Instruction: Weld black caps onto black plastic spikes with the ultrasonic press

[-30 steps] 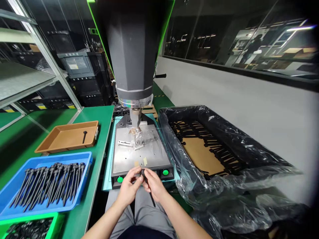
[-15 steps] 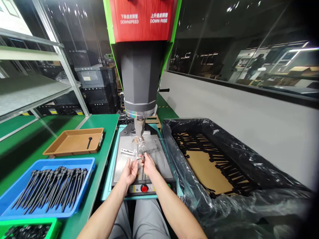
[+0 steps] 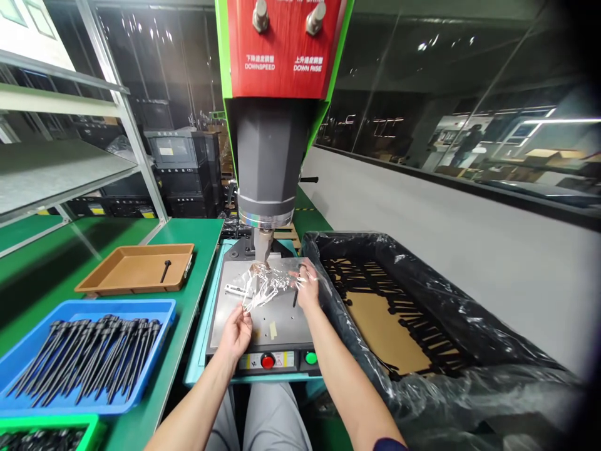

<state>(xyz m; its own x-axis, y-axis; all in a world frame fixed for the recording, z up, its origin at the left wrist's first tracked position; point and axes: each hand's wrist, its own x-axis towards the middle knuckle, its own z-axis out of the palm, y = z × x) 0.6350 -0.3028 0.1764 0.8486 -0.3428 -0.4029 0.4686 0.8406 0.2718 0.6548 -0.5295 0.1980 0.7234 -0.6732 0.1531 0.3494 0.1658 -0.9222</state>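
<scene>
A sheet of clear plastic film point(image 3: 270, 287) spreads over the metal base plate point(image 3: 223, 329), beneath the press's grey horn point(image 3: 263, 245). My left hand point(image 3: 237, 333) pinches the film's near left edge between thumb and fingers. At the right end of the film, my right hand point(image 3: 308, 287) is closed round a black rod-shaped part point(image 3: 295, 298), whose lower end sticks out below the fingers. Whether the right fingers also grip film cannot be made out. A silver slotted bracket point(image 3: 236, 290) lies on the plate to the left, partly under the film.
Left of the press stand a blue tray point(image 3: 162, 307) of long black parts, a brown tray point(image 3: 134, 250) with one black part point(image 3: 165, 271), and a green bin point(image 3: 94, 432) of small black pieces. On the right, a plastic-lined box point(image 3: 469, 313) holds rows of black parts over cardboard.
My hands have moved apart, the right one up and to the right with the black part. The film now stretches between them. The view has tilted up slightly.
</scene>
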